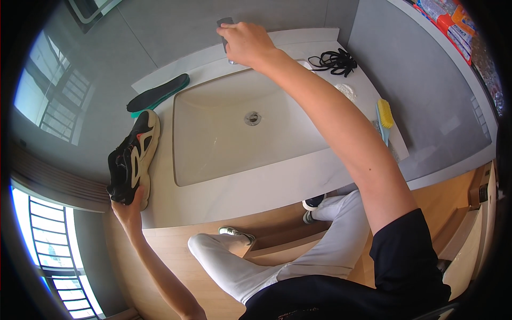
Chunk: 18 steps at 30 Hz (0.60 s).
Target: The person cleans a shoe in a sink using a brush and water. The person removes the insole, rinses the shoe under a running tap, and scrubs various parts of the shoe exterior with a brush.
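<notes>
My left hand (129,213) grips the heel end of a black sneaker (127,162) with a cream sole, at the left end of the counter. The thumb lies along the sole; the other fingers are partly hidden behind the shoe. Stretched across the sink (184,144), my right arm ends with my right hand (246,44) closed on the dark grey faucet (226,22) behind the basin. Its fingers wrap the upper part, and a bit of chrome shows below. No running water can be made out. A black insole (160,93) with a teal underside lies beyond the sneaker's toe.
Black shoelaces (337,62) lie bunched at the back right corner. Along the right side are a round whitish item (346,92) and a brush (385,113) with yellow bristles and a blue handle. Grey walls (421,90) border the counter (213,205). My legs are below its front edge.
</notes>
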Each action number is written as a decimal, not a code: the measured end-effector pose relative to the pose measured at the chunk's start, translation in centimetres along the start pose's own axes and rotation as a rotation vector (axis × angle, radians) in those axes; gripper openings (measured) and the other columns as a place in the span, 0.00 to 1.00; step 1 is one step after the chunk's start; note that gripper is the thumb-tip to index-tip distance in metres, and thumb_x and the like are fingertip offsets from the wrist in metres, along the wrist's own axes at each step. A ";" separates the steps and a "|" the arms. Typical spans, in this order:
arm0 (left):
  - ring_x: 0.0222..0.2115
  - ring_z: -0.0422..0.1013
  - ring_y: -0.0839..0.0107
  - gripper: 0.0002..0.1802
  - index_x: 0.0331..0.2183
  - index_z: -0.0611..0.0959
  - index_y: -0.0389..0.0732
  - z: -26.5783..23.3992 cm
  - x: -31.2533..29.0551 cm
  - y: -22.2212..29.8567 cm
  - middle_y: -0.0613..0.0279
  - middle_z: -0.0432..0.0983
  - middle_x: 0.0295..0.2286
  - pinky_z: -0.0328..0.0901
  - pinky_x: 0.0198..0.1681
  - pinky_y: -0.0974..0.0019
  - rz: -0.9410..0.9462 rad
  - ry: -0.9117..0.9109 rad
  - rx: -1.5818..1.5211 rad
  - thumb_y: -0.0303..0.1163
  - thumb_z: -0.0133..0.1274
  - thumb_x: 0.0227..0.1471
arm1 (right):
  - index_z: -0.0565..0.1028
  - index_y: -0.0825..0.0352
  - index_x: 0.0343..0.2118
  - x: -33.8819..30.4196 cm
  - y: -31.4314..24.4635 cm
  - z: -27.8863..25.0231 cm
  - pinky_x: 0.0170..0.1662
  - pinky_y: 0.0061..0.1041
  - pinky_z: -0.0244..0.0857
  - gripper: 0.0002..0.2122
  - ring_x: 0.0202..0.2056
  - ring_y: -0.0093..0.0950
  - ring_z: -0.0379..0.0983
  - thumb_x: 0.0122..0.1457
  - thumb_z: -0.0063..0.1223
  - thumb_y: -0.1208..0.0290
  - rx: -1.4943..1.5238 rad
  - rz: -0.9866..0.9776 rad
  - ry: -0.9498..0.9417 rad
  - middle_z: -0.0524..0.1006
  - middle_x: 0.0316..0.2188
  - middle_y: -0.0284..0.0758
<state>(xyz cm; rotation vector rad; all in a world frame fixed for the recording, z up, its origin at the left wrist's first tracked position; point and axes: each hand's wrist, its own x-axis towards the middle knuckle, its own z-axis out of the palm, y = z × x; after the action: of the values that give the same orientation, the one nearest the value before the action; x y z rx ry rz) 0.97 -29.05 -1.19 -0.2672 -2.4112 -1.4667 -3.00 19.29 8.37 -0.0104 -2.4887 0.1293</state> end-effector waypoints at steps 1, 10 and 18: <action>0.45 0.76 0.68 0.32 0.52 0.79 0.33 0.1 0.0 0.1 0.55 0.81 0.45 0.68 0.53 0.65 0.007 0.001 -0.002 0.27 0.71 0.45 | 0.79 0.67 0.50 0.0 0.0 0.0 0.43 0.39 0.77 0.20 0.41 0.42 0.81 0.52 0.52 0.79 -0.001 -0.001 0.000 0.76 0.56 0.39; 0.45 0.76 0.68 0.32 0.52 0.79 0.33 0.0 -0.1 0.0 0.56 0.81 0.45 0.68 0.53 0.64 0.006 0.013 0.034 0.27 0.72 0.45 | 0.79 0.67 0.51 -0.1 0.0 0.1 0.42 0.39 0.77 0.21 0.41 0.43 0.81 0.52 0.51 0.78 0.013 0.005 0.014 0.77 0.56 0.39; 0.45 0.76 0.67 0.33 0.53 0.79 0.33 0.0 0.0 -0.2 0.55 0.81 0.45 0.68 0.53 0.64 0.023 0.000 0.004 0.27 0.71 0.45 | 0.79 0.67 0.48 -0.1 0.3 0.5 0.40 0.40 0.77 0.18 0.38 0.44 0.80 0.52 0.50 0.79 0.027 -0.021 0.052 0.77 0.55 0.39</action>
<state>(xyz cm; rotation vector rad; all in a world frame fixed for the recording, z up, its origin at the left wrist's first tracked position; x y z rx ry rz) 0.90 -29.09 -1.35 -0.2925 -2.4023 -1.4520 -3.17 19.51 7.91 0.0231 -2.4339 0.1526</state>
